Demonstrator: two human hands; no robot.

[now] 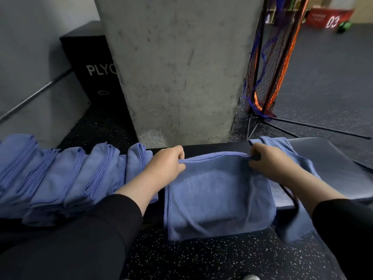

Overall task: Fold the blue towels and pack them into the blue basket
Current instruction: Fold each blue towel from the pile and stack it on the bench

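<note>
Both hands pinch the far hem of one blue towel [220, 195] — the left hand [168, 161] at its left corner, the right hand [266, 160] at its right. The towel lies over the bench [327, 158], its near part hanging past the front edge. Folded towels [66, 178] overlap in a row along the bench's left end. A black box [94, 71] behind reads "PLYO"; a red box [331, 18] far right reads "03".

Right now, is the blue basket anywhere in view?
No: only the folded towels, the towel held by both hands, the bench and a concrete pillar show.
</note>
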